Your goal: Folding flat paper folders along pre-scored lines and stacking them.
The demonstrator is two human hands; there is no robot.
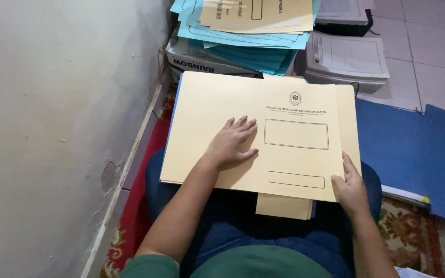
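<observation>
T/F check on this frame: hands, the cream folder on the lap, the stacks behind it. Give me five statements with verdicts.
1. The left hand lies flat, palm down, on the cream folder. True.
2. The right hand lifts a blue folder off the floor. False: it grips the cream folder at its lower right corner; the dark blue folder lies untouched on the floor to the right.
3. The cream folder rests on the person's lap. True.
4. The stack behind the folder holds only red sheets. False: the stack shows light blue sheets with cream folders on top.
5. The wall stands on the person's right. False: it is on the left.
</observation>
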